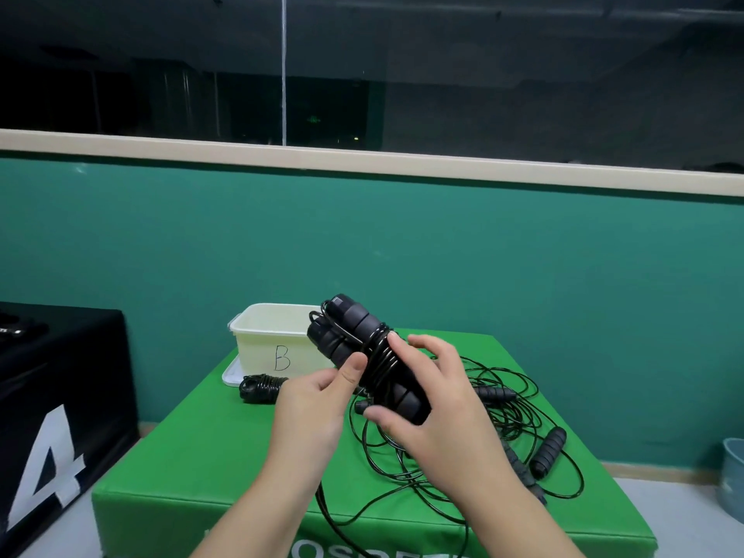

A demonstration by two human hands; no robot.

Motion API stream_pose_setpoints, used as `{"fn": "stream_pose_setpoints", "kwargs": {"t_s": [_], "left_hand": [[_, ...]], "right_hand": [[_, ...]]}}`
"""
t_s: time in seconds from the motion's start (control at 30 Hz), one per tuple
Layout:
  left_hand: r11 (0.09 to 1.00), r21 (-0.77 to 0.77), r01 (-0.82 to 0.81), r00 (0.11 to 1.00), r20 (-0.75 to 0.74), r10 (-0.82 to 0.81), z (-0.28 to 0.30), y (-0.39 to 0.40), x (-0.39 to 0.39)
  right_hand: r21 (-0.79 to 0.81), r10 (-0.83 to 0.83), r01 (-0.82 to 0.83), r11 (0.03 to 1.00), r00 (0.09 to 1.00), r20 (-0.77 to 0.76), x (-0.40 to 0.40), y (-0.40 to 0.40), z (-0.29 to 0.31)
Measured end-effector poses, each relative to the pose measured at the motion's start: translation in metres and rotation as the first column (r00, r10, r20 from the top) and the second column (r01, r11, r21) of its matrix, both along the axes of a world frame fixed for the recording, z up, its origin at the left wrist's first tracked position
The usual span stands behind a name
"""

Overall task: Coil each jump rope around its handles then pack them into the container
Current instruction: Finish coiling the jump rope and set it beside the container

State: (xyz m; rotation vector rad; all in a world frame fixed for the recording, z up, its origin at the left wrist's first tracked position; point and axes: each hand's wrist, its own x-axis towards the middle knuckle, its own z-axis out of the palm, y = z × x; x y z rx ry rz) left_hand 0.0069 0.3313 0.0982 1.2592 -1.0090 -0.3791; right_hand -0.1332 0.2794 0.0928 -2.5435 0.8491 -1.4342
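Note:
I hold a pair of black jump-rope handles [354, 336] side by side above the green box, tilted up to the left, with black cord wound round their middle. My right hand [435, 404] grips the lower part of the handles. My left hand [318, 400] pinches the cord coil with its thumb on top. A finished coiled rope [259, 387] lies in front of the cream container [269, 340] marked "B". Loose ropes [503, 432] with black handles [547, 451] lie tangled on the right of the box.
The green padded box [201, 457] carries everything; the container stands on its white lid [230, 375] at the back left. A black box [60, 396] with a white "4" stands to the left. A grey bin [732, 477] is on the floor at the right.

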Motion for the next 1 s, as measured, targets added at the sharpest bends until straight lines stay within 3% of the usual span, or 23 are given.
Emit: {"fn": "stream_pose_setpoints", "kwargs": {"t_s": [0.2, 0.4, 0.5, 0.6, 0.7, 0.8, 0.9, 1.0], "left_hand": [[0.995, -0.094, -0.023, 0.99, 0.135, 0.036, 0.0, 0.005, -0.009], [0.974, -0.225, -0.029, 0.941, 0.321, 0.102, -0.005, 0.002, -0.006], [0.97, -0.245, -0.013, 0.866, 0.482, 0.133, -0.007, 0.0, -0.005], [0.971, -0.237, 0.021, 0.843, 0.526, 0.11, -0.007, 0.0, 0.0], [0.966, -0.255, 0.052, 0.887, 0.456, 0.073, -0.005, 0.003, 0.003], [0.974, -0.207, 0.091, 0.982, 0.183, -0.053, -0.005, 0.0, 0.004], [0.97, -0.172, 0.17, 0.984, -0.019, -0.176, -0.002, -0.002, 0.007], [0.972, -0.129, 0.197, 0.973, -0.092, -0.21, 0.003, 0.0, 0.007]], "right_hand": [[0.018, -0.167, 0.168, 0.986, 0.985, -0.031, 0.0, -0.004, 0.0], [0.152, -0.135, 0.14, 0.978, 0.99, -0.047, -0.003, -0.002, 0.0], [0.259, -0.1, 0.085, 0.962, 0.994, 0.046, -0.004, 0.0, -0.002], [0.356, -0.055, 0.005, 0.934, 0.99, 0.131, -0.004, 0.001, -0.002], [0.429, 0.005, -0.129, 0.894, 0.96, 0.278, -0.004, 0.003, -0.003], [0.441, 0.134, -0.314, 0.841, 0.909, 0.394, -0.002, 0.009, -0.002], [0.425, 0.245, -0.457, 0.781, 0.851, 0.465, 0.0, 0.016, 0.001], [0.44, 0.28, -0.565, 0.698, 0.781, 0.558, 0.001, 0.019, 0.003]]}}
